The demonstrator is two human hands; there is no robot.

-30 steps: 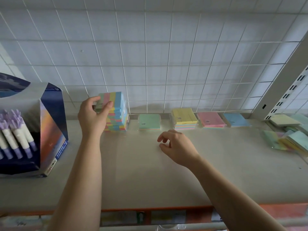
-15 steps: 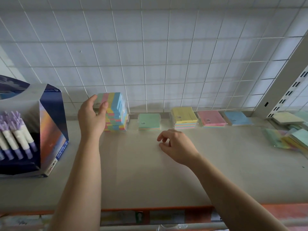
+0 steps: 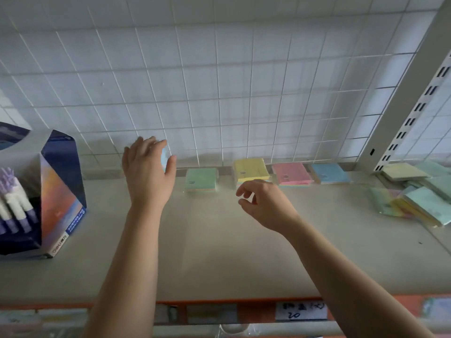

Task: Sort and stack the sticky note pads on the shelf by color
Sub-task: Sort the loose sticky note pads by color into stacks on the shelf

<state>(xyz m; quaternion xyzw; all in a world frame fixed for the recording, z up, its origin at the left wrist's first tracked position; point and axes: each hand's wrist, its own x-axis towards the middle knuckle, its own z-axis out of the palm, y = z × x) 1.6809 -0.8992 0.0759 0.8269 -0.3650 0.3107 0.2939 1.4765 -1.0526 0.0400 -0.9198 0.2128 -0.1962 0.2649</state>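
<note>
My left hand (image 3: 148,172) is raised at the back of the shelf (image 3: 219,252), fingers and thumb closed on a pale blue pad (image 3: 164,157). Only a sliver of it shows past my palm, and the blur hides how thick a block I hold. My right hand (image 3: 266,206) hovers loose and empty, fingers softly curled. Just beyond those fingertips sits the yellow pad (image 3: 251,170). The green pad (image 3: 200,179) lies between my two hands, the pink pad (image 3: 290,174) and blue pad (image 3: 329,173) run on to the right of my right hand, and a loose heap of pads (image 3: 410,198) sits well off on that side. I judge these pads light and fairly stiff as blocks, though the sheets can fan or shear if squeezed at one corner. Those that look film-wrapped may slide in the fingers. The safest hold is across two opposite edges, thumb on one side and fingers on the other, lifting straight up. The wire grid (image 3: 219,93) stands right behind my grip, so there is no room to push back. The pen box (image 3: 48,191) blocks travel to the left of my left hand, and the upright (image 3: 402,106) closes the far right. The broad bare stretch nearer me than both hands gives free room to carry pads across, short of the shelf's front edge.
</note>
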